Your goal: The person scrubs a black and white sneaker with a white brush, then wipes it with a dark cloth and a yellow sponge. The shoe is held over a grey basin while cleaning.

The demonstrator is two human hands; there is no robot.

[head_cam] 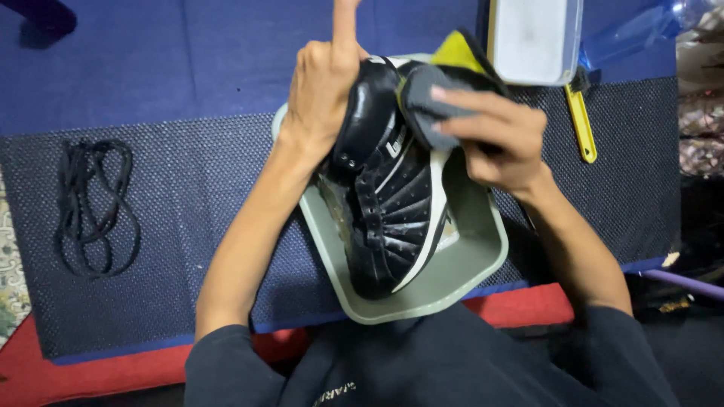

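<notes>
OK, far left: black laces (94, 207) are lying in a loose coil on the dark textured mat (196, 196), well apart from everything else. Mat is sitting over a blue cloth (188, 53), red surface (23, 369) showing at the near edge. Left hand (320, 90) is gripping the ankle end of the black shoe (385, 196), fingers wrapped on the heel side, index finger sticking straight up off it. Shoe is black with white stripes and a yellow-green lining, tilted with toe pointing toward the person, resting in a grey-green tray (467, 256) that is sitting on the mat. Right hand (498, 139) is pressing a grey cloth (426, 102) against the shoe's collar, fingers pinching the cloth flat. Just beyond the right hand: a white rectangular tub (535, 38). Beside it, a yellow-handled brush (582, 124) is lying on the mat, apart from the hand.
</notes>
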